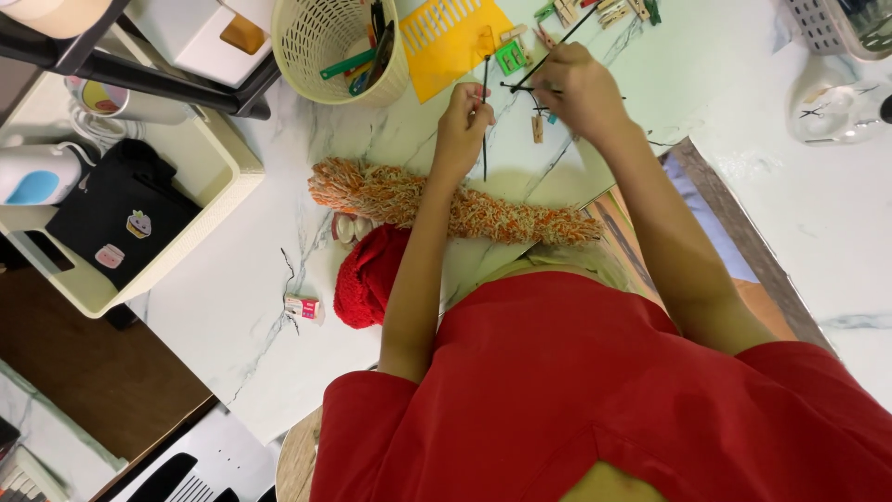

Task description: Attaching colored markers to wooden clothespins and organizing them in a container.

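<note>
My left hand [465, 116] pinches a thin black strip, like a cable tie [485, 130], that hangs straight down over the white marble table [232, 307]. My right hand [576, 88] holds other thin black strips [544, 65] that cross at its fingertips. Both hands are raised close together above the table. Below my left forearm lies a fuzzy orange and white scarf [409, 200], with a red knitted item [367, 279] next to it.
A cream mesh basket [321, 46] with pens stands at the back, beside a yellow slotted sheet [451, 42] and several wooden and green clothespins [595, 14]. A cream tray [200, 172] holds a black pouch [116, 218] on the left. A clear glass container [832, 112] sits right.
</note>
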